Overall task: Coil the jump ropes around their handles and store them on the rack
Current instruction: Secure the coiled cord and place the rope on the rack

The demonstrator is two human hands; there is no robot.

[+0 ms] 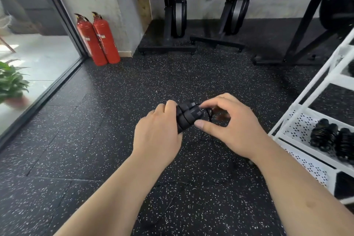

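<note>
Floor (pixel 107 140): black rubber tiles, white-speckled, matte.
Rack (pixel 296 126): white metal, perforated shelves, far right.
Left hand (pixel 157 130): curled round handles, gripping.
Right hand (pixel 231 126): thumb and forefinger pinching handles' free end.
Coiled ropes (pixel 333 140): black ribbed bundles on rack shelf.
Handles (pixel 188 116): two black segmented cylinders, side by side, held above floor, left of rack.
Cord (pixel 209 116): thin, black, looping out beside right hand.
</note>
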